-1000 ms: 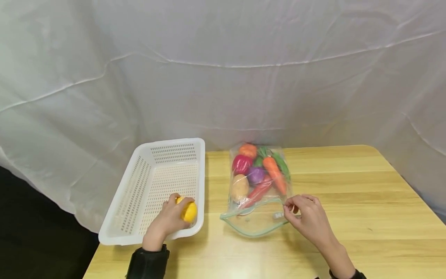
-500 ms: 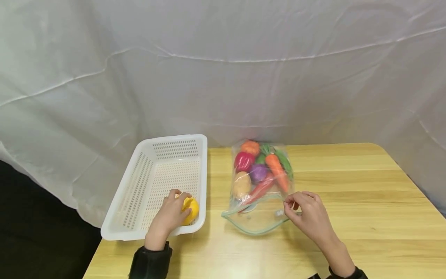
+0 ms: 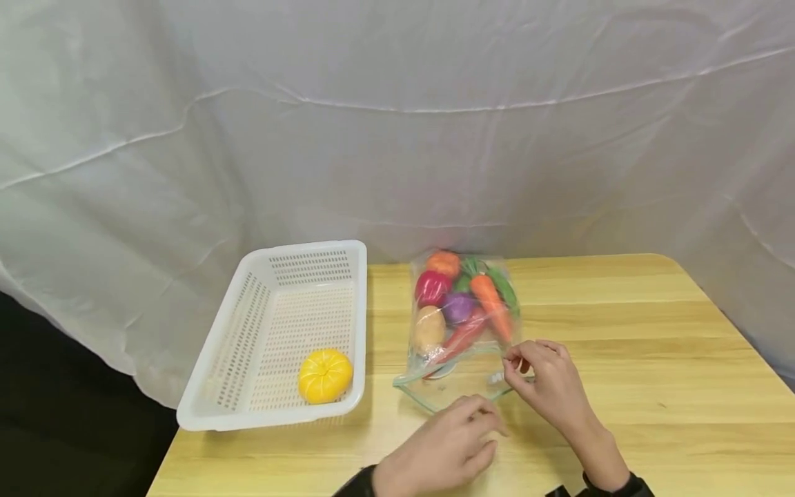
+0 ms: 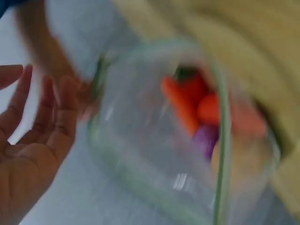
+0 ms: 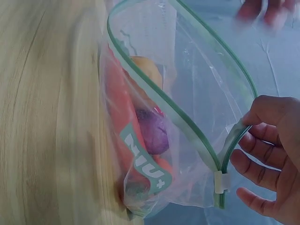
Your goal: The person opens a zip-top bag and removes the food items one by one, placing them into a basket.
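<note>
A clear slider zip bag [image 3: 406,380] with a green rim lies on the table, its mouth spread open. My right hand [image 3: 549,386] pinches the rim at the right corner, close to the white slider [image 5: 221,182]. Inside the bag are a carrot [image 3: 491,300], a potato-like tan piece [image 3: 430,330], a round purple vegetable [image 3: 458,308], a long red one and several others. My left hand [image 3: 450,445], fingers loosely bent and holding nothing, is in front of the bag's mouth. A yellow pumpkin [image 3: 326,376] sits in the white basket's near right corner.
The white slotted basket [image 3: 273,420] stands left of the bag on the wooden table [image 3: 646,359]. Behind the table hangs a pale grey cloth [image 3: 397,166]. A dark area [image 3: 68,414] lies beyond the table's left edge.
My left hand has let go of the yellow pumpkin in the basket and moved right, to the front of the bag. My right hand keeps its pinch on the rim.
</note>
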Demonstrator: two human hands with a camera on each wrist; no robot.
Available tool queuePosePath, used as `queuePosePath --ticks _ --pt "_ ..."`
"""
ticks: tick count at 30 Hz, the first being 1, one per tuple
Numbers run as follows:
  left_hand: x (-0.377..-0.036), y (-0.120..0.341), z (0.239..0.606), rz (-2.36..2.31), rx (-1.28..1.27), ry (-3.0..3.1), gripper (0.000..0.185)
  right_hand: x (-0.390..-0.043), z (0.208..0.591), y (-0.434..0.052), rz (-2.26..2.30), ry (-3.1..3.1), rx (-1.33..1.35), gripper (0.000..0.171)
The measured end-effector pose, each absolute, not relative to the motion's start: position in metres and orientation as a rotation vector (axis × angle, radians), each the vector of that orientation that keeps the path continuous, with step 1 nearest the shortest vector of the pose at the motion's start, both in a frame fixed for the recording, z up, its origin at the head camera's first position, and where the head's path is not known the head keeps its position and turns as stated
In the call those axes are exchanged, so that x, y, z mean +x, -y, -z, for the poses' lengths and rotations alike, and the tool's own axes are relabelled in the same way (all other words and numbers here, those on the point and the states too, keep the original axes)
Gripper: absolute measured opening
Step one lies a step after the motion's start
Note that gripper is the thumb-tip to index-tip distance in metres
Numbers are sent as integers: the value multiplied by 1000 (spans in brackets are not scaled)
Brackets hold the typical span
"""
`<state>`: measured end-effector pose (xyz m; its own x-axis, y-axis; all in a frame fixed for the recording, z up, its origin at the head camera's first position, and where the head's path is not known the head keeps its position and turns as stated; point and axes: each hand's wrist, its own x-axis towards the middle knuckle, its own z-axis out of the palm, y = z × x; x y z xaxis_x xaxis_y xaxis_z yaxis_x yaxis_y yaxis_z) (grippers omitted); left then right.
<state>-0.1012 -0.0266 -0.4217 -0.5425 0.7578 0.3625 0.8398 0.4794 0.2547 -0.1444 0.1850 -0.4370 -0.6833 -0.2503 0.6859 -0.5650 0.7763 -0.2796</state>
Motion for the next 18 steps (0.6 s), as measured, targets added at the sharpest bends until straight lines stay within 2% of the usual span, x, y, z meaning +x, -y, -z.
queuePosePath --ticks 3,9,18 --pt "-115 8 435 362 -1282 2574 27 -145 436 -184 -634 2316 610 16" --pt "-150 1 452 148 -942 2642 56 -143 435 -183 -635 2325 601 16" --pt "-179 8 459 -127 -577 2597 51 -145 435 -178 -652 2324 617 16"
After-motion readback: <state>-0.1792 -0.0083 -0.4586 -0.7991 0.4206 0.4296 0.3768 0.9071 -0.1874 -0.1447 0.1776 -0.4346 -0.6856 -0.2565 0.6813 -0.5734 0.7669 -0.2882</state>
